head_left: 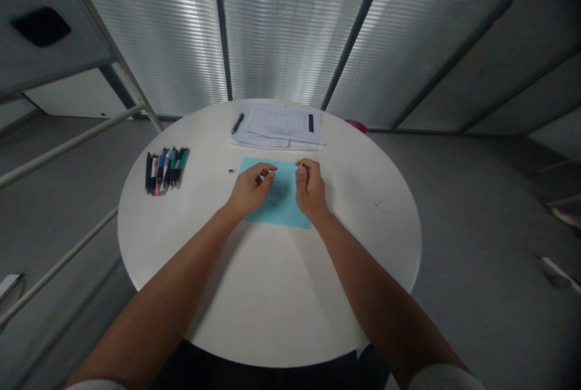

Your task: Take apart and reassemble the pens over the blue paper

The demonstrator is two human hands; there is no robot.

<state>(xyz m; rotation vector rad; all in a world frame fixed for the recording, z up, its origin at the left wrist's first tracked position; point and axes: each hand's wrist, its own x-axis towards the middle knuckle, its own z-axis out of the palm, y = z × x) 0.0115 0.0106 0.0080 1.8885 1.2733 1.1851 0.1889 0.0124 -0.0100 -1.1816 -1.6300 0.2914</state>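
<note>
Head view: R hand (311, 189) pinches a tiny yellowish item (300, 165) near ctr frame, prob light, stiff, easily dropped (grip mid-body); L hand (252, 187), thumb & index apart, over blue sheet (285, 212), prob flimsy, best held by edges.

Light blue is shown by the sheet (282, 214), yellow (barely a fleck) by the small item (300, 164), white by the tabletop (272, 293). Among the pens (166, 169), black, blue, green and pink are seen. The blinds (281, 26) are finely striped in pale grey.
</note>
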